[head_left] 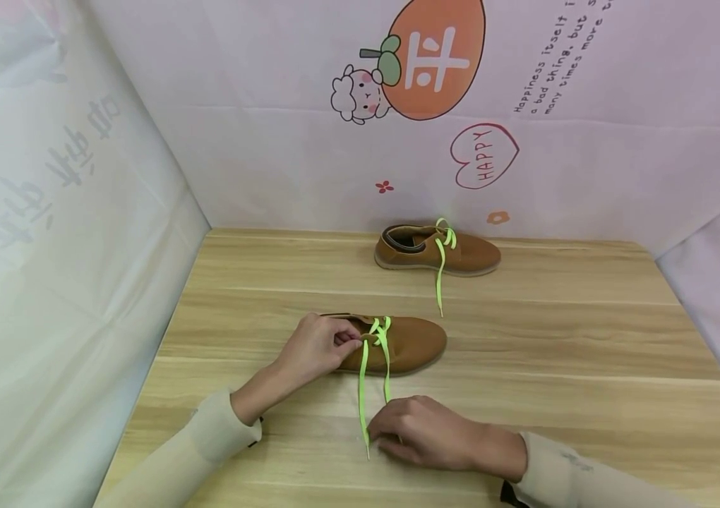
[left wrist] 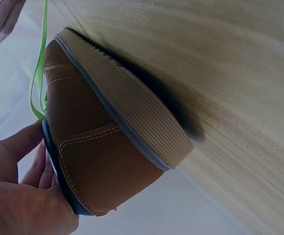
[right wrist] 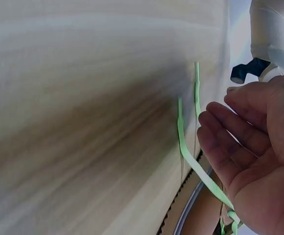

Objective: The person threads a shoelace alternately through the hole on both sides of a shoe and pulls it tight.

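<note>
A brown shoe point(head_left: 420, 343) with neon-green laces point(head_left: 363, 395) lies near the middle of the table, toe to the right. My left hand point(head_left: 318, 346) pinches the edge of its opening beside the top eyelet. In the left wrist view, fingertips of that hand point(left wrist: 14, 181) reach inside the dark-lined collar, and the shoe's ribbed sole point(left wrist: 127, 103) faces the table. Both lace ends trail toward me across the wood. Over them hovers my right hand point(head_left: 423, 432), its fingers loosely bent; the right wrist view shows a lace point(right wrist: 195, 169) running past them, not gripped.
A second brown shoe point(head_left: 474, 255) stands at the back against the printed cloth wall point(head_left: 284, 155), its green lace hanging forward onto the table point(head_left: 589, 339). Cloth walls also rise at the left and right sides.
</note>
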`<state>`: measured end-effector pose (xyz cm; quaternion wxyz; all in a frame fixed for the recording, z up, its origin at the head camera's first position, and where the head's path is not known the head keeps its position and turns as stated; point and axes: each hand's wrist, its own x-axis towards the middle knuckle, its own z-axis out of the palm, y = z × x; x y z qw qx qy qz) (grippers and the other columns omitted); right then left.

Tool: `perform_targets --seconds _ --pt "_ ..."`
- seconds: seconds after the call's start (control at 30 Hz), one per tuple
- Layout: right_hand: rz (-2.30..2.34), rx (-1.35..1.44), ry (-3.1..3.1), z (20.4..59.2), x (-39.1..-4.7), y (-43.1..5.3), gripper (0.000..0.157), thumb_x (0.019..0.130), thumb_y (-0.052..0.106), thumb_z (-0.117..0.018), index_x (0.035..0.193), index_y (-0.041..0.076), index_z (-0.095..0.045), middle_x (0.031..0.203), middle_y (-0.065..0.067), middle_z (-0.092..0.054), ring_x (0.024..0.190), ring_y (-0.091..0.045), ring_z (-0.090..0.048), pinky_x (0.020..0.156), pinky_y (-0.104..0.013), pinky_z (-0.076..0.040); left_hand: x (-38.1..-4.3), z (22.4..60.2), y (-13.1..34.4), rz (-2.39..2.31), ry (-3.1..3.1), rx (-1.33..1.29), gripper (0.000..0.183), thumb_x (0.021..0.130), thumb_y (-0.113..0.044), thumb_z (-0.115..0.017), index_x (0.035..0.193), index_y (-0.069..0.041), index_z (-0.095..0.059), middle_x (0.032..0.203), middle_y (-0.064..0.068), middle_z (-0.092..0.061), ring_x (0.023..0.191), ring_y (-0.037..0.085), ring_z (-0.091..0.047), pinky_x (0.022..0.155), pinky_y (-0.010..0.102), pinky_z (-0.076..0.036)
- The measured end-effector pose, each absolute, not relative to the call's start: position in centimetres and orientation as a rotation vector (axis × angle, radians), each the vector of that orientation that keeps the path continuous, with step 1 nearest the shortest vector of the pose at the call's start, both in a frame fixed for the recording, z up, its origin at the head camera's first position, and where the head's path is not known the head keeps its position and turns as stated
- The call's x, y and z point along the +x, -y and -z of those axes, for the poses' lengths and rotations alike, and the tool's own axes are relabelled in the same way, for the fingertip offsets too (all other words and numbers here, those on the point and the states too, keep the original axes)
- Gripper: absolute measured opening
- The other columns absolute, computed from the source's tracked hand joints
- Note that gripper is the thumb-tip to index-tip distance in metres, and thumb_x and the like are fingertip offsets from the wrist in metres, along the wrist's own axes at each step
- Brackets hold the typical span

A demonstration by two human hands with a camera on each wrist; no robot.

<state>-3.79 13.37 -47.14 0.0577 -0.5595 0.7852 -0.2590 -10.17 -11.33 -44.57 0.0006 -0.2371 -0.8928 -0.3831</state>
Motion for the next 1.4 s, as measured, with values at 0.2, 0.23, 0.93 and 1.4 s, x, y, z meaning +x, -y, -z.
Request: perform_targets --seconds 0.2,0.23,0.93,1.4 --pt "0.613 -1.863 -2.404 47.1 -4.4 -14.2 0.027 0.092 0.003 -0.074 0.118 0.010 -0.075 0.117 0.003 -0.074 0.114 -0.009 -0.069 0.098 -0.026 -0.056 -10.3 44.5 11.3 1.209 2.815 -0.749 0.004 0.094 -0.009 -0.080 0.091 -0.008 -0.082 0.082 -0.001 -0.079 0.071 0.003 -0.070 0.065 0.017 -0.055" --pt "0.566 -1.902 -2.405 47.1 -4.5 -14.3 0.028 0.091 0.002 -0.074 0.118 0.010 -0.075 0.119 0.002 -0.074 0.115 -0.010 -0.069 0.099 -0.027 -0.056 -10.3 44.5 11.3 1.209 2.818 -0.749 0.004 0.094 -0.009 -0.080 0.092 -0.009 -0.083 0.082 -0.001 -0.079 0.070 0.003 -0.069 0.064 0.017 -0.055" --pt "-0.107 -2.490 -2.494 48.5 -6.3 -14.7 0.016 0.098 0.014 -0.061 0.101 0.015 -0.077 0.099 0.006 -0.068 0.095 -0.010 -0.065 0.095 -0.027 -0.054 -10.4 44.6 12.2 1.301 2.456 -0.650 0.012 0.093 0.001 -0.079 0.103 -0.003 -0.082 0.101 0.005 -0.081 0.089 0.014 -0.077 0.073 0.026 -0.062" --pt "0.094 -2.397 -2.544 49.1 -6.2 -14.6 0.013 0.097 0.011 -0.063 0.095 0.015 -0.075 0.096 0.006 -0.070 0.088 -0.009 -0.064 0.089 -0.027 -0.056 -11.6 45.2 11.8 0.939 2.593 -0.768 0.018 0.090 -0.009 -0.085 0.107 -0.010 -0.081 0.111 0.002 -0.079 0.109 0.021 -0.073 0.096 0.039 -0.059"
